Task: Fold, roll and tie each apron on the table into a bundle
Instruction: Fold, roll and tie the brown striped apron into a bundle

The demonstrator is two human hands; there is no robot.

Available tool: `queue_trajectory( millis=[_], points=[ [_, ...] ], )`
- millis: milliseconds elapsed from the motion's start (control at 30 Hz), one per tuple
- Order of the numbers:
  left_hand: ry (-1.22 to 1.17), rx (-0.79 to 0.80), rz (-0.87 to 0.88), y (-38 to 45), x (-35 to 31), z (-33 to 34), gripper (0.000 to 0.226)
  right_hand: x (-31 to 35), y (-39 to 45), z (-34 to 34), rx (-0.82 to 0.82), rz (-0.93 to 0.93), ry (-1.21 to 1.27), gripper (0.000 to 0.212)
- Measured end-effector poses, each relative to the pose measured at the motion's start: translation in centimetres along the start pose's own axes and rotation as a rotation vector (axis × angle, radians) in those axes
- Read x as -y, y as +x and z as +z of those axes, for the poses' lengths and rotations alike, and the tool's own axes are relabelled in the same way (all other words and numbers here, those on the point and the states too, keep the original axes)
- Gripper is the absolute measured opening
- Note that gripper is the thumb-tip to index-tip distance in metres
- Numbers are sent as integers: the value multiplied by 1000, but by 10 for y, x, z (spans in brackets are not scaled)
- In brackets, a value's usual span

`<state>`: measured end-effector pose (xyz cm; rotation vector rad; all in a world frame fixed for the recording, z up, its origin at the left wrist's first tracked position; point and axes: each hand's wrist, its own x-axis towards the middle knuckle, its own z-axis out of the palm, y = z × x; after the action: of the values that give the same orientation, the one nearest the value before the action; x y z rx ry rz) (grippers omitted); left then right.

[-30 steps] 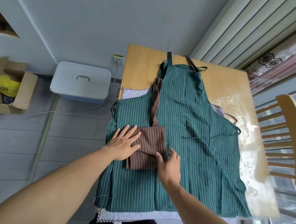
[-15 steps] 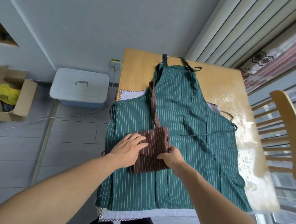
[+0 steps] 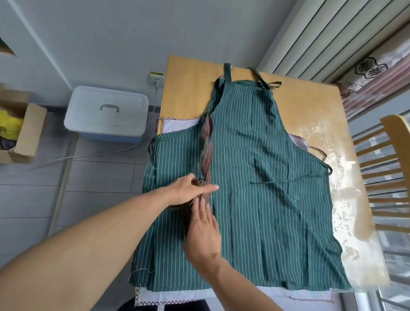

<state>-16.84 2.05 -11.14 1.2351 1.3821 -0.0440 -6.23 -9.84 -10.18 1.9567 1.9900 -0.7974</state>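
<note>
Brown apron (image 3: 196, 215) is being rolled: left hand (image 3: 184, 190) is pinching its strap end, right hand (image 3: 204, 230) is pressing flat; tie unfinished. Green apron (image 3: 257, 183) is lying unfolded on bench (image 3: 186, 88).

No legible text anywhere. The yellow bag (image 3: 5, 125) in the cardboard box (image 3: 28, 131) carries dark print, too blurred to read. The yellow sticker (image 3: 157, 73) above the wall socket (image 3: 157, 80) has markings, too small to read.

Lidded bin (image 3: 106, 112), cardboard box (image 3: 11, 129), chair (image 3: 401, 174)
</note>
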Motion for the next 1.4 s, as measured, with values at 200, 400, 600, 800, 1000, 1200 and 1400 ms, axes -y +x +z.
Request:
queue_trajectory(
  millis=[200,400,600,800,1000,1200,1400],
  points=[
    [-1,-42,1,10,11,-7,85,2,-11,11,62,-151,6,81],
    [25,39,-110,12,13,-34,48,-35,-10,5,39,-296,214,55],
    [-83,24,-62,11,8,-33,80,-44,2,-9,2,-274,314,48],
    [-388,1,-24,7,0,-25,84,-37,11,-6,35,-376,50,61],
    [-673,-151,-56,10,2,-17,52,-37,16,-1,9,-368,141,57],
    [-663,-388,0,-6,10,-16,20,-35,15,-9,-43,-203,517,73],
    [-256,-276,20,-17,17,-31,62,-20,55,-27,-102,-68,429,65]
  ],
)
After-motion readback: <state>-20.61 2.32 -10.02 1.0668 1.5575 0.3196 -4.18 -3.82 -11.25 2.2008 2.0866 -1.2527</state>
